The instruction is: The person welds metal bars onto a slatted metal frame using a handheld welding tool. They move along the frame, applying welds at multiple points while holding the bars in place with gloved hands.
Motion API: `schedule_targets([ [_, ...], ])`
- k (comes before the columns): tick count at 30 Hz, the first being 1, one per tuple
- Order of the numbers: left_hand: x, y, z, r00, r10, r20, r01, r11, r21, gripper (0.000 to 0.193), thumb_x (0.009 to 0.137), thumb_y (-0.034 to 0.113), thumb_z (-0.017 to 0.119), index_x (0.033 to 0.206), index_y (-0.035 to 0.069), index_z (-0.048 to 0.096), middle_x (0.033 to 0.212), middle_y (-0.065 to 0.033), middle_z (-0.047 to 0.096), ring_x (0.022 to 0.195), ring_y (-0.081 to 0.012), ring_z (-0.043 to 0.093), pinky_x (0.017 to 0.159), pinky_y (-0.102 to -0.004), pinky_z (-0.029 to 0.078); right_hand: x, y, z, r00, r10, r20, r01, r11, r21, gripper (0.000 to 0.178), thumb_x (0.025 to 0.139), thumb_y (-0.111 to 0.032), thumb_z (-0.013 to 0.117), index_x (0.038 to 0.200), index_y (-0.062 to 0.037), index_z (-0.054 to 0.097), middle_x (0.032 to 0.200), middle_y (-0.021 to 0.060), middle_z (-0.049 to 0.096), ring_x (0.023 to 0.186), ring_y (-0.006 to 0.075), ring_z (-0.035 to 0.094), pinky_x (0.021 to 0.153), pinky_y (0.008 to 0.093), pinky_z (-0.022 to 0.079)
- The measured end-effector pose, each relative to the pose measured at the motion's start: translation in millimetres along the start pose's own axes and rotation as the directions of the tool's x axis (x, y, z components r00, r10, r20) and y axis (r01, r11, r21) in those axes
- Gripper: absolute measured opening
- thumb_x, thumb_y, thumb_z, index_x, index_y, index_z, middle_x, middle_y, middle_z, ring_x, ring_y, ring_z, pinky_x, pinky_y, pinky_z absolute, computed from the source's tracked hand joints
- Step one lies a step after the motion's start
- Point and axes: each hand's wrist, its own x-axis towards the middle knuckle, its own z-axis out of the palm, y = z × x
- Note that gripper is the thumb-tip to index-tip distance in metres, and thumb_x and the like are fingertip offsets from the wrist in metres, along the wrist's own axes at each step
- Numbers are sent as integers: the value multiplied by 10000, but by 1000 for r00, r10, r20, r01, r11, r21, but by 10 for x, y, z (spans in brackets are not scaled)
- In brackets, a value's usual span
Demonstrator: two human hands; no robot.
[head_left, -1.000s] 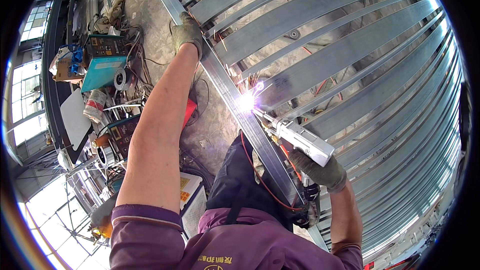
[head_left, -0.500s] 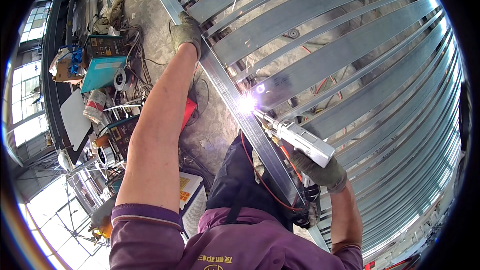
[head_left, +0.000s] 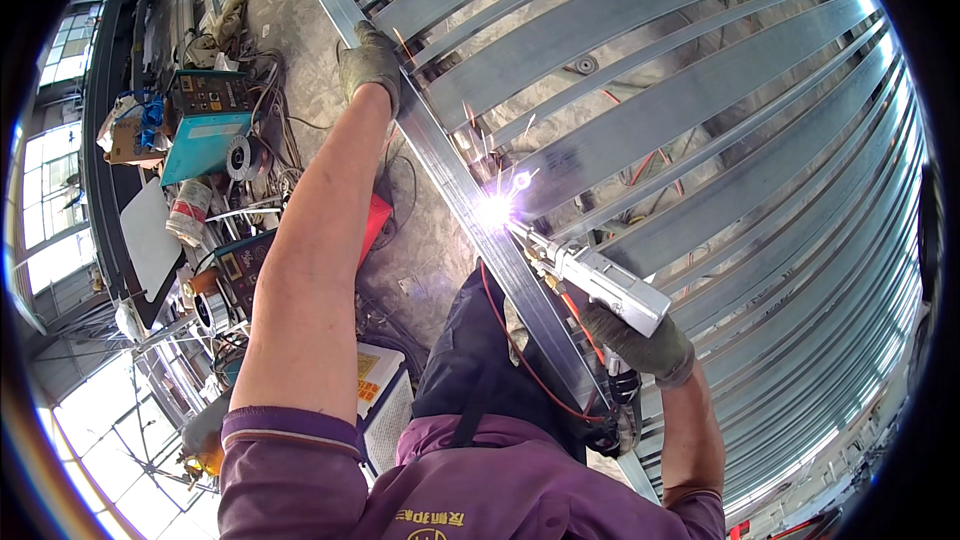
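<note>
My left hand (head_left: 369,66), in a dull green work glove, is closed over the edge of a long galvanized steel rail (head_left: 438,150). That rail runs slantwise from the upper left down past my legs. My right hand (head_left: 645,348), gloved the same way, grips a silver handheld welding gun (head_left: 618,288). Its nozzle points up-left at the rail, where a flat steel bar (head_left: 600,152) meets it. A bright white-violet arc (head_left: 493,210) burns at that joint and hides it. Sparks fly upward from the glare. A red hose (head_left: 580,323) trails below the gun.
Many parallel steel bars fill the right side, with floor showing through the gaps. To the left stand a teal welding machine (head_left: 207,140), a wire spool (head_left: 240,157) and tangled cables. A red object (head_left: 377,223) lies beyond my left forearm, and a white box (head_left: 385,410) stands beside my body.
Longer orange sparks now fly up from the arc, some reaching near my left hand. Both hands and the welding gun stay nearly in place.
</note>
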Motion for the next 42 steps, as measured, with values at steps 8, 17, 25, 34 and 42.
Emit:
schedule_targets([
  [8, -257, 159, -59, 1000, 1, -14, -1, 1000, 1, 609, 1038, 569, 455, 1224, 36, 683, 1121, -180, 758, 1069, -376, 719, 948, -464, 533, -37, -39, -36, 997, 77, 20, -77, 997, -10, 411, 982, -117, 753, 1358, 5, 641, 1233, 104, 734, 1089, 147, 684, 904, 299, 563],
  [17, -160, 109, -63, 999, 0, 42, 5, 991, -135, 550, 1038, 540, 480, 1170, 46, 683, 1017, -145, 763, 980, -335, 731, 898, -452, 544, -69, -31, -46, 1000, 7, 30, -7, 1000, -11, 393, 994, -124, 741, 1352, 3, 642, 1212, 86, 731, 1069, 135, 676, 896, 298, 564],
  [25, -396, 226, -118, 999, 27, -30, -29, 998, -54, 508, 1042, 514, 490, 1103, 56, 702, 931, -117, 763, 900, -300, 741, 851, -434, 558, -91, 15, -26, 1000, -11, 7, 11, 1000, -25, 373, 991, -119, 742, 1338, -13, 655, 1173, 76, 741, 1050, 138, 683, 882, 300, 566],
  [34, -237, 160, -59, 994, 34, -107, -24, 995, 98, 639, 1032, 575, 446, 1286, 31, 666, 1194, -174, 743, 1145, -365, 696, 1002, -459, 516, -107, 10, -6, 1000, -5, -17, 5, 1000, 0, 351, 984, -123, 751, 1308, -9, 675, 1139, 73, 752, 1018, 137, 693, 853, 292, 565],
  [42, -322, 209, -124, 1000, -2, -12, 2, 999, 32, 663, 1038, 580, 436, 1281, 8, 667, 1205, -193, 739, 1139, -374, 700, 997, -459, 521, -133, 89, -23, 993, -112, -42, 108, 991, -84, 359, 967, -130, 773, 1299, -25, 686, 1154, 101, 763, 1038, 176, 725, 856, 316, 582],
])
